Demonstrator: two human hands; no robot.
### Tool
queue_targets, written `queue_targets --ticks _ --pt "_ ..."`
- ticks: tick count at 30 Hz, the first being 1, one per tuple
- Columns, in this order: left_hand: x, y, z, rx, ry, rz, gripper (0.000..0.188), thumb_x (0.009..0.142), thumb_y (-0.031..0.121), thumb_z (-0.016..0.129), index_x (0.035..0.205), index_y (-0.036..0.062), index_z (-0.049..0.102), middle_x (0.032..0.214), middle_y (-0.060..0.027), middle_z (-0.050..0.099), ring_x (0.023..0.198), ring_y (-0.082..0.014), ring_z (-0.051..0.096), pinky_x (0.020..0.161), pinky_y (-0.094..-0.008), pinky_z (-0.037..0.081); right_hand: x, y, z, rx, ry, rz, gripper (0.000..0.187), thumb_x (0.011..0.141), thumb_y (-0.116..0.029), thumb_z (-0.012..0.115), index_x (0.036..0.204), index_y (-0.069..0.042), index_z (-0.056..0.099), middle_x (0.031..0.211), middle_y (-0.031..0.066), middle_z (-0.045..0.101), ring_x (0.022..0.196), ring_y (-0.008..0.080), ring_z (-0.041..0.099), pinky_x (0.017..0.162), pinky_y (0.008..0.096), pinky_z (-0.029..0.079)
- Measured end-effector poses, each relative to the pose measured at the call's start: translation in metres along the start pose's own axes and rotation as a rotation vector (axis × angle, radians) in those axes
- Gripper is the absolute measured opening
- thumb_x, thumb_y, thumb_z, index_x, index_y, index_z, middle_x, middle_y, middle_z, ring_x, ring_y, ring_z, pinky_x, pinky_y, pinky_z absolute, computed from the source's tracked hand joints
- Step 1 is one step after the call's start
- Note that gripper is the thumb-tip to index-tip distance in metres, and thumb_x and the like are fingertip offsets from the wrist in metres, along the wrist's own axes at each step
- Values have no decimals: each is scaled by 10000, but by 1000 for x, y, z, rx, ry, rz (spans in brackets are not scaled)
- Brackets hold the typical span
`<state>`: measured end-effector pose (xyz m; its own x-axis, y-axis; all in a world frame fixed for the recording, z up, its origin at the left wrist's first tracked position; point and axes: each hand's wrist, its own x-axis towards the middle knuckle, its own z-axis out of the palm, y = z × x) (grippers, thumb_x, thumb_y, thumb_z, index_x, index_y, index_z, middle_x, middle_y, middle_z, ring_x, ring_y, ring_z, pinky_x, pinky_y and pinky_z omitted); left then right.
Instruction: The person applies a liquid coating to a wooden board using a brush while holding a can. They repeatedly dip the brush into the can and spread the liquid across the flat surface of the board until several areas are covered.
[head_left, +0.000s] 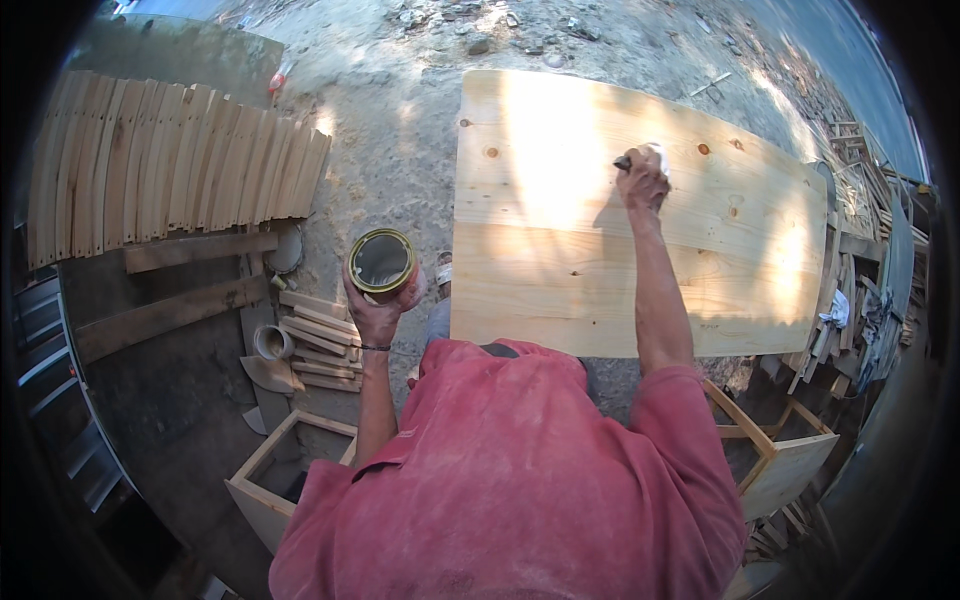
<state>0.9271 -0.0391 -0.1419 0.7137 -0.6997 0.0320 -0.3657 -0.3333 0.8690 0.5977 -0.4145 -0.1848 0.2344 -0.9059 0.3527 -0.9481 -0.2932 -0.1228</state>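
On the left, my left hand [373, 322] is wrapped round an open metal can [382, 262] with a gold-coloured rim. The can is held up off the ground, its mouth facing up and its inside looking grey. My right arm reaches far out over a wide, pale wooden panel [560, 240] with knots and joined boards. Near the panel's far side, my right hand [643, 183] is closed round a small object with a dark end [622, 163] and a white part [657, 155]. Fingers hide most of that object, so its kind is unclear. Sunlight falls in bright patches across the panel.
Many thin wooden slats [170, 165] lie side by side at the far left. Short wood pieces [322, 340] and a white pot [272, 343] lie beside my left arm. Open wooden boxes [262, 470] flank me. Scrap wood [850, 250] is heaped on the right.
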Motion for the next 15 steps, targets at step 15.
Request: queue_targets --ticks 15 --pt "11 30 4 62 -45 66 1243 598 304 997 1541 8 243 1341 -176 594 1216 -298 615 1025 -409 512 -78 -23 -11 1322 -333 443 102 878 -96 739 938 -20 704 795 29 711 716 91 646 629 257 523"
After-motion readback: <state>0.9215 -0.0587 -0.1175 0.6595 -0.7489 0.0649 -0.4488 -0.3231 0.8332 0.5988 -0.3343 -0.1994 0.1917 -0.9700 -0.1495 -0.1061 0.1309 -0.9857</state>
